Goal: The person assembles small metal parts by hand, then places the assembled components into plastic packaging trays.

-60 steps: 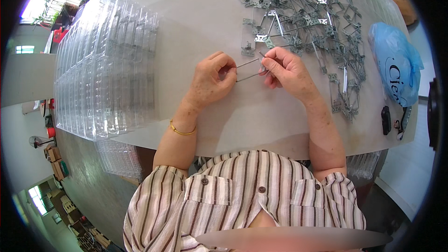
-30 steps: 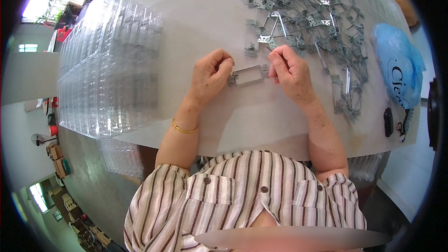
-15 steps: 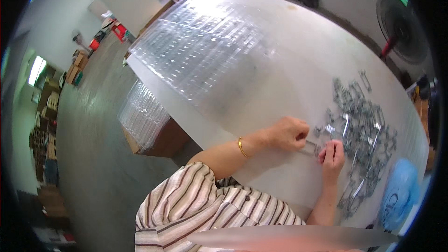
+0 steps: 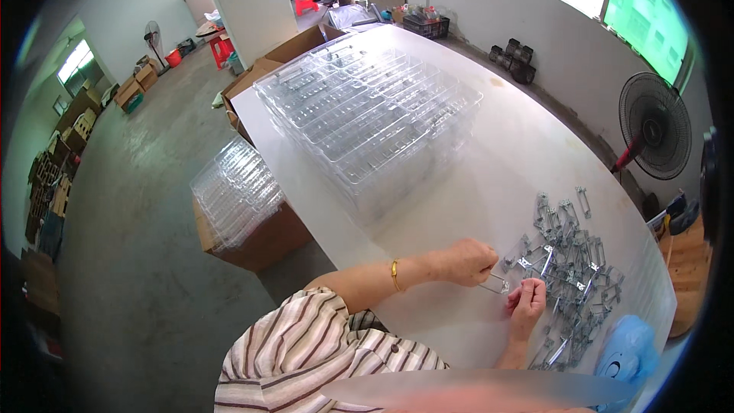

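Note:
My left hand (image 4: 468, 261), a gold bangle on its wrist, is closed over one end of a slim U-shaped metal wire piece (image 4: 495, 285). The free end of the wire points toward my right hand (image 4: 527, 296). Its fingers are pinched together just beside that end; whatever sits between them is too small to make out. Right of both hands lies a loose pile of small grey metal clips (image 4: 569, 268), the nearest ones close to my right fingertips.
Stacked clear plastic trays (image 4: 367, 115) stand on the far left of the white table (image 4: 527, 138). A blue plastic bag (image 4: 628, 348) lies at the right edge. More clear trays (image 4: 238, 187) top a cardboard box (image 4: 264, 241) beside the table. A black fan (image 4: 654, 126) stands beyond.
The view has tilted upward, bringing in more wall and window. My hands stay close together by the pile, and the wire piece now shows more plainly between them.

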